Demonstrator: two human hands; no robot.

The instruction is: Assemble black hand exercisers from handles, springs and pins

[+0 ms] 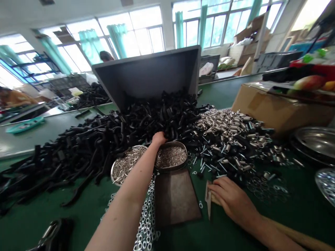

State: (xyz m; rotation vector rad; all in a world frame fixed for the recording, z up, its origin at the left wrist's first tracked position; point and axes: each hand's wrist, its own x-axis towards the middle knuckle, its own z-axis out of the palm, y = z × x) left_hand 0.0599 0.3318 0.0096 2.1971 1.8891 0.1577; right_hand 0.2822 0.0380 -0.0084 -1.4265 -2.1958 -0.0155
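Note:
My left hand (158,138) reaches to the near edge of the heap of black curved parts (146,118), just behind an oval tin of tiny metal pieces (171,157). Its fingertips are hidden among the dark parts, so whether they grip one does not show. Under my left forearm lies a round dish of small metal pins (128,164). My right hand (231,195) is closed round a hammer (208,200), with the wooden handle running back beneath my wrist. Between my arms a flat brown metal plate (176,198) rests on the green table.
A tipped grey bin (154,75) stands behind the black heap. Springs (227,125) and bolts (206,157) spread to the right, beside a cardboard box (282,108) and metal bowls (318,143). Silver washers (146,223) line the plate's left side. Other people sit at far left.

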